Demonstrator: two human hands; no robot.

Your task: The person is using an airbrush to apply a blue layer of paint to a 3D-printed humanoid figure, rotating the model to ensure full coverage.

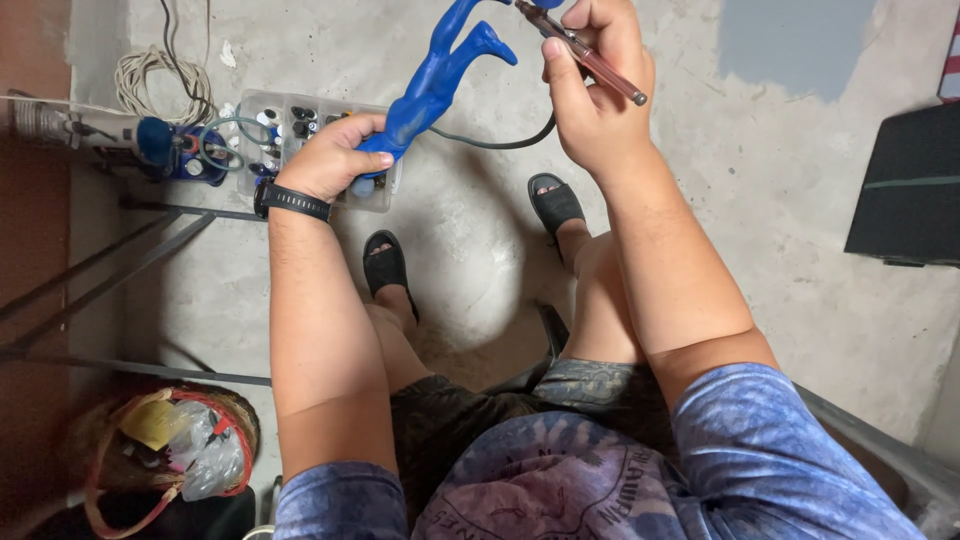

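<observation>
My left hand (333, 158) grips the base of a blue figurine (437, 75) and holds it out over the concrete floor, its limbs pointing up and away. My right hand (592, 85) is closed around a slim pen-like airbrush tool (585, 53) with a brownish metal body, its tip near the figurine's top at the frame's upper edge. A dark hose (500, 143) runs from under my right hand toward the figurine. A black band sits on my left wrist (291, 201).
A clear plastic compartment box (283, 125) of small bottles lies on the floor under my left hand. A coiled cord (160, 80) and blue device (160, 143) sit at the upper left. A woven basket (165, 450) stands lower left, a black box (910, 185) right.
</observation>
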